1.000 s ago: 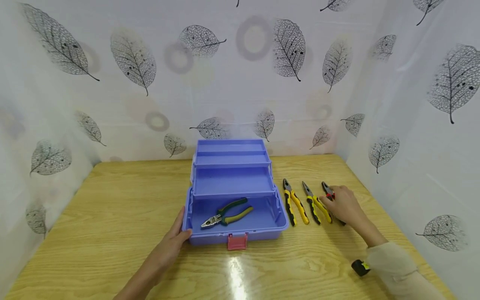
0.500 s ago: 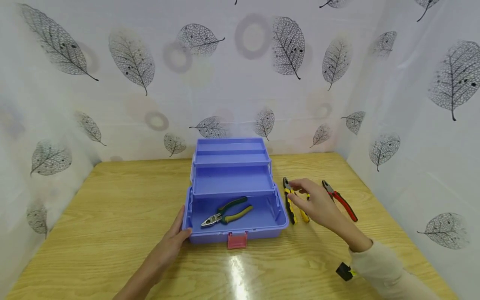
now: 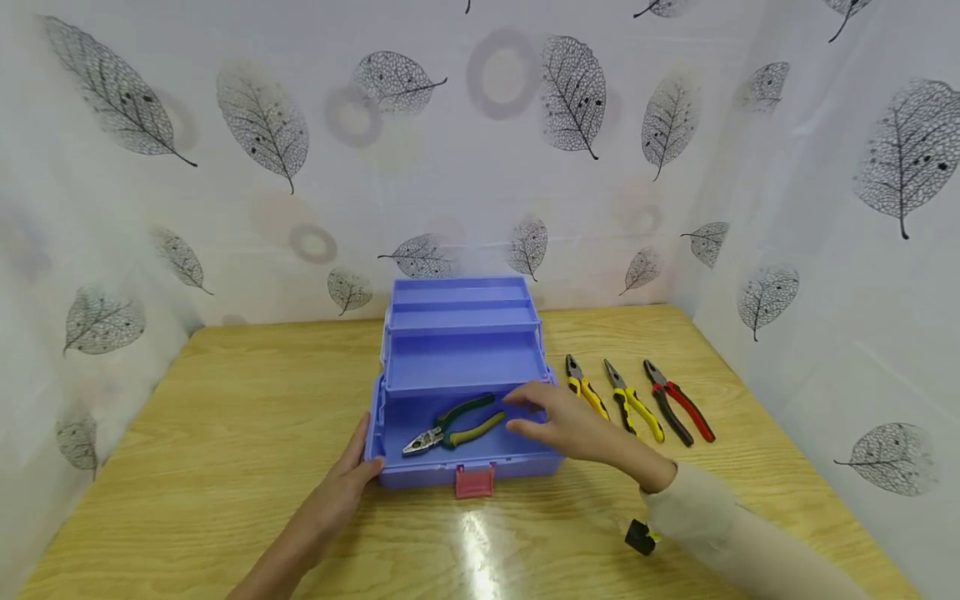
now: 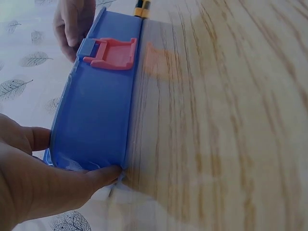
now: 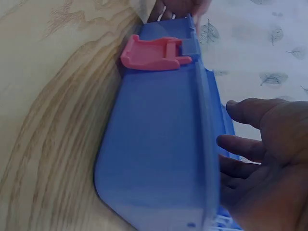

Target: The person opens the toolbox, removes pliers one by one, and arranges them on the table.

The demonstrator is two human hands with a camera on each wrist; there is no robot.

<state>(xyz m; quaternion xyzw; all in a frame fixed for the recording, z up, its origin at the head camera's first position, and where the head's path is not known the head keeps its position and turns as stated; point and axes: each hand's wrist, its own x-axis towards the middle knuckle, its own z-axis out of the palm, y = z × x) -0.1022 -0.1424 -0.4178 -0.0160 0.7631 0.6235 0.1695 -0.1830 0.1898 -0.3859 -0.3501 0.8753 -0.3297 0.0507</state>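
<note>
A blue-purple toolbox [image 3: 420, 477] stands on the table, its stepped trays folded up and back. My left hand [image 3: 348, 467] holds its left front corner, thumb and fingers on either side, seen close in the left wrist view. In its bottom compartment lie combination pliers [image 3: 468, 429] with green and yellow handles. Over the compartment's right end hovers my right hand [image 3: 566, 423], fingers spread and loosely bent with nothing between them. It is apart from the pliers' handles by a small gap. The right wrist view shows this hand [image 5: 269, 159] beside the box's rim.
Right of the toolbox lie yellow-handled pliers [image 3: 576, 379], partly hidden by my right hand, needle-nose pliers [image 3: 630, 400] and red-and-black pliers [image 3: 678, 404]. A black tape measure [image 3: 641, 537] is near my right sleeve. A pink latch [image 3: 475, 481] hangs on the box's front. Leaf-patterned curtain [image 3: 480, 167] encloses the table.
My right hand has moved left, from the red-handled pliers across the yellow ones to over the toolbox. The tape measure has shifted left along with the sleeve. My left hand has stayed put.
</note>
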